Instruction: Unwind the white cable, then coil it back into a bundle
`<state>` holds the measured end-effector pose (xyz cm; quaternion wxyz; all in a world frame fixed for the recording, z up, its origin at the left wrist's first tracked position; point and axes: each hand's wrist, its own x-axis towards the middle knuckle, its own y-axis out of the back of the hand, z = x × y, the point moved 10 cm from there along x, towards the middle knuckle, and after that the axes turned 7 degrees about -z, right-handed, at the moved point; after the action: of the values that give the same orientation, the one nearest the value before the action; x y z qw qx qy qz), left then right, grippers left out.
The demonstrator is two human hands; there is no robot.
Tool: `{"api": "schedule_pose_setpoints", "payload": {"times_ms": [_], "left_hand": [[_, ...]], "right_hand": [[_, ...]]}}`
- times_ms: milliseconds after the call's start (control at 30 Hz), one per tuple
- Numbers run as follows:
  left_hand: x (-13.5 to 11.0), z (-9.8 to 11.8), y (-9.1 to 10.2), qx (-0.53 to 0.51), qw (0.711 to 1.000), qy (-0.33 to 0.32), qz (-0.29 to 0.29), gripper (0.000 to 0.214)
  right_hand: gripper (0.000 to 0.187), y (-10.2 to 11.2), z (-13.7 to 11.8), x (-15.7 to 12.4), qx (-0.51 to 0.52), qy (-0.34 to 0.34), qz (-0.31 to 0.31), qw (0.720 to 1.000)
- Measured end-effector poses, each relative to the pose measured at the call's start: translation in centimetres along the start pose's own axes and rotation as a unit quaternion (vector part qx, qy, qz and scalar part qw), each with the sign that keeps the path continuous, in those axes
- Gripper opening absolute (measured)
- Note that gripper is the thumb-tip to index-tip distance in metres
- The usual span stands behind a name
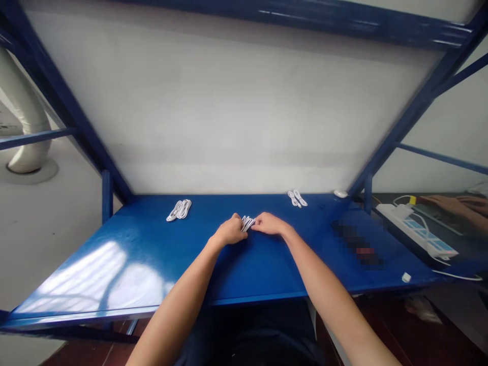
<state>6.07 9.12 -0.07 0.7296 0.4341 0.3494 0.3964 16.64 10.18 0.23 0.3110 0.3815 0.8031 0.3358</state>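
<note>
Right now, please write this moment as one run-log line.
left hand: holding white cable bundle | right hand: at its right end | blue table, left: coiled cables | back right: other coils

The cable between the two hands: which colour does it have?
The cable is white, seen in the head view.

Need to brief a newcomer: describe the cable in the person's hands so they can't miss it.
Find the blue table and look to its middle. There, the left hand and right hand hold a white cable bundle; the other white bundles to either side lie untouched.
</note>
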Motion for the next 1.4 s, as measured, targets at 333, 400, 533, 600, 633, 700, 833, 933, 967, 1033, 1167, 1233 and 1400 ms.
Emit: {"api": "schedule_pose_setpoints", "payload": {"times_ms": [333,400,533,600,633,700,833,933,967,1033,1167,1233,1400], "left_hand": [[-0.2,0.9,0.7,0.011,0.999,-0.027,0.025,0.01],[-0.3,1.5,0.8,0.014,0.998,-0.049,0.027,0.01],[-0.4,1.6,1.1,-0.003,0.998,-0.053,0.033,0.015],[-0.3,1.4,1.2,-0.014,0.998,-0.051,0.04,0.017],[-0.3,1.3,1.2,-0.018,0.997,-0.053,0.045,0.017],[-0.2,1.2,1.3,-0.024,0.996,-0.06,0.054,0.015],[0.0,1.0,1.7,-0.042,0.994,-0.064,0.073,0.015],[-0.4,1.2,2.4,-0.064,0.99,-0.074,0.098,0.018],[-0.6,1.4,2.8,-0.072,0.988,-0.08,0.109,0.02],[-1.0,1.8,3.5,-0.083,0.983,-0.092,0.135,0.024],[-1.9,2.4,4.5,-0.07,0.977,-0.092,0.177,0.026],[-2.1,2.2,4.6,-0.048,0.98,-0.063,0.18,0.026],[-2.0,0.9,4.4,0.001,0.986,0.023,0.165,0.024]], "right_hand": [[0.036,1.5,1.0,0.1,-0.031,-0.023,0.133,0.99],[0.036,1.4,0.8,0.3,-0.041,-0.011,0.137,0.99],[0.042,1.4,0.2,0.5,-0.057,0.038,0.159,0.985],[0.035,1.5,-0.1,0.5,-0.066,0.061,0.171,0.981],[0.029,1.4,-0.2,0.5,-0.068,0.067,0.174,0.98],[0.02,1.5,-0.1,0.4,-0.065,0.064,0.184,0.979],[0.013,2.0,0.1,0.2,-0.024,0.052,0.203,0.977],[0.007,1.9,0.3,0.4,0.061,0.06,0.176,0.981],[0.004,1.6,0.3,0.6,0.105,0.063,0.153,0.981],[0.005,0.6,0.6,1.0,0.213,0.057,0.092,0.971],[0.016,-1.8,0.3,1.3,0.398,0.038,-0.017,0.917],[0.02,-2.4,-0.2,1.2,0.432,0.038,-0.049,0.9],[0.023,-2.2,-1.7,0.7,0.435,0.059,-0.038,0.898]]}}
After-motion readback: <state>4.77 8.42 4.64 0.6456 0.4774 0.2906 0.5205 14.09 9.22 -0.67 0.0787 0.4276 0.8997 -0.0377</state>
